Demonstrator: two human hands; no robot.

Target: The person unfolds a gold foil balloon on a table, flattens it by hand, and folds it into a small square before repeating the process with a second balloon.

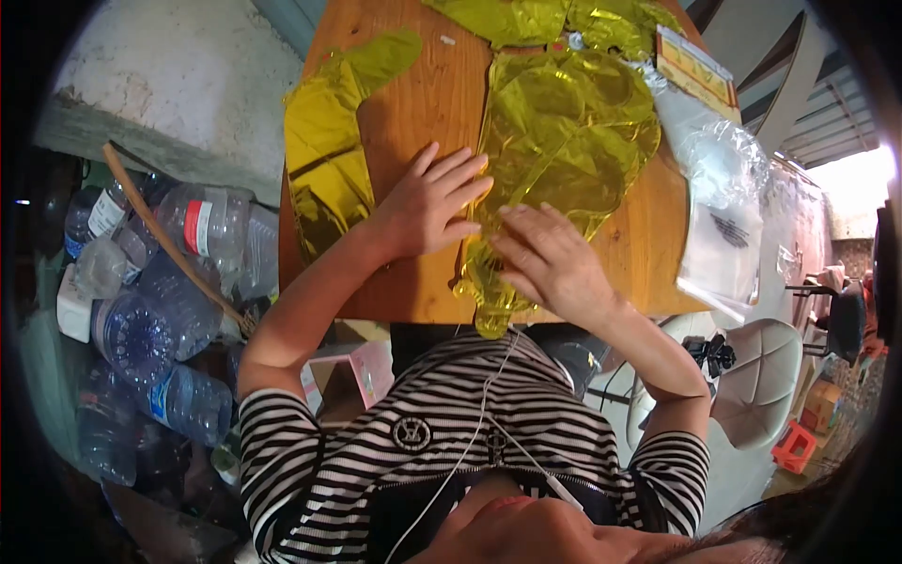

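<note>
A flat, wrinkled gold foil balloon (573, 132) lies on the wooden table, its narrow tail (493, 320) hanging at the near edge. Along its left border rests my left hand (423, 207), palm down with the fingers stretched and spread. My right hand (554, 263) lies over the balloon's lower part, fingers apart and slightly bent, touching the foil. Neither hand visibly grips anything. To the left, another gold foil piece (329, 141) with a bent shape lies close to my left forearm. More gold foil (507, 19) is spread at the far edge.
The wooden table (413, 113) has clear plastic bags (719, 235) and a printed card packet (697, 70) on its right side. Several plastic bottles (178, 320) and a curved stick (169, 240) are piled at the left. A pale chair (756, 376) stands at the right.
</note>
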